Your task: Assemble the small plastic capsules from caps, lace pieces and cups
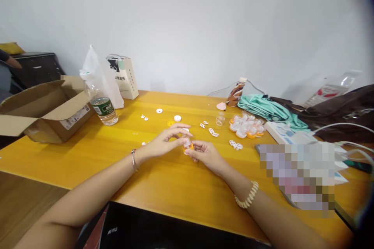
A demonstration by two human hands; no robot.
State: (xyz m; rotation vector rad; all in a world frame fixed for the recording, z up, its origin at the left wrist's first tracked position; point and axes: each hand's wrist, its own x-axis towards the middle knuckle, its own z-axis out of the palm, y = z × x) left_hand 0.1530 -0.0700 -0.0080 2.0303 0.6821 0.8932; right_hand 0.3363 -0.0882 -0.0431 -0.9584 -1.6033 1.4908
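Observation:
Between my hands is a small clear and orange plastic container point(187, 147) with a white part on top. My right hand point(206, 153) pinches it low on its right side. My left hand point(169, 141) reaches over it from the left, the thumb and fingers closed about its upper part. Just beyond lie a white disc point(177, 118) and a yellow ring point(171, 123), partly behind my left fingers. Flat white cut-out pieces point(213, 132) are scattered to the right. Small clear cups point(220, 120) stand behind them. Several clear and orange containers point(247, 125) are clustered farther right.
At the left stand an open cardboard box point(73, 118), a large water bottle point(103, 109) and a paper bag point(128, 79). A brown drink bottle point(235, 94), a teal folded cloth item point(263, 109), white cables and a blurred-out patch are at the right.

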